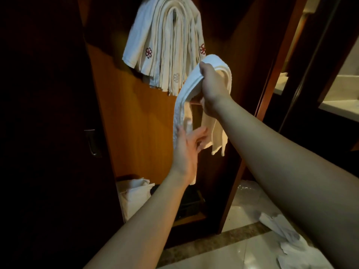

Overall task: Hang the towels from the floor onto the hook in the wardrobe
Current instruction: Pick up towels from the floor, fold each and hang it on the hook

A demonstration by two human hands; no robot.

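My right hand (210, 88) grips the folded top of a white towel (181, 109) in front of the open wardrobe, and the towel's two ends hang down from it. My left hand (187, 147) is lower, fingers straight, touching the towel's left hanging end. Several white towels (165, 45) with red flower emblems hang over the hook (174, 14) at the wardrobe's top, just up and left of my right hand. More white towels (287, 235) lie crumpled on the tiled floor at the lower right.
The wardrobe's dark door (48, 133) with a metal handle (92, 142) stands open on the left. A white bag (134, 195) and a dark box (191, 202) sit on the wardrobe's bottom shelf. A doorway and a pale counter (338, 107) are on the right.
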